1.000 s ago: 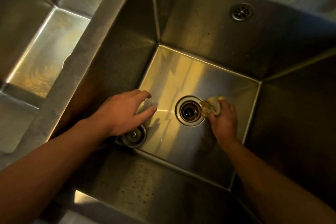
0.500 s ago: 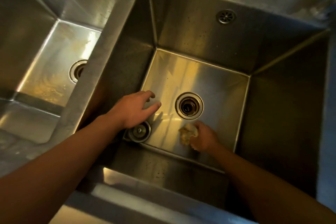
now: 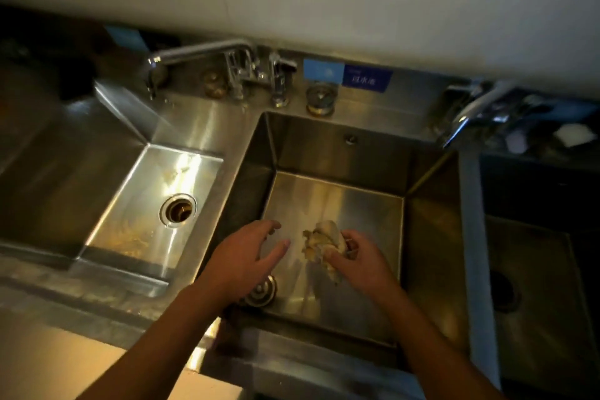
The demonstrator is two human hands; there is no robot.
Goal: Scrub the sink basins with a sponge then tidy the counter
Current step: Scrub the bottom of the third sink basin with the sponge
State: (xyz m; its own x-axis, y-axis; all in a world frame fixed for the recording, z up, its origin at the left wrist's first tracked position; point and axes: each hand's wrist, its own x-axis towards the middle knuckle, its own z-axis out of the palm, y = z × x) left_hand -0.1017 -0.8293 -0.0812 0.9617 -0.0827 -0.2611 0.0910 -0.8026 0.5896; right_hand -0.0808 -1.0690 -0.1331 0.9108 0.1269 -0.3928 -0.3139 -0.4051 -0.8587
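Note:
My right hand (image 3: 363, 261) grips a worn, crumpled yellowish sponge (image 3: 323, 242) above the floor of the middle steel basin (image 3: 431, 237). My left hand (image 3: 248, 256) hovers just left of the sponge, fingers spread, holding nothing. Both hands hide the middle basin's drain. A round metal drain plug (image 3: 261, 294) lies on the basin floor under my left wrist. The left basin (image 3: 107, 204) is shallower, with an open drain (image 3: 178, 209) and yellowish residue on its floor. A darker third basin (image 3: 535, 286) lies to the right.
A long faucet (image 3: 198, 53) with taps stands behind the left basin, and a second faucet (image 3: 467, 114) reaches over the right divider. A blue label (image 3: 347, 76) and a round metal strainer (image 3: 321, 97) sit on the back ledge. Small items (image 3: 571, 135) clutter the far right.
My right hand lifted the sponge off the basin floor and brought it toward my left hand. My head rose, so the faucets, wall and third basin came into view.

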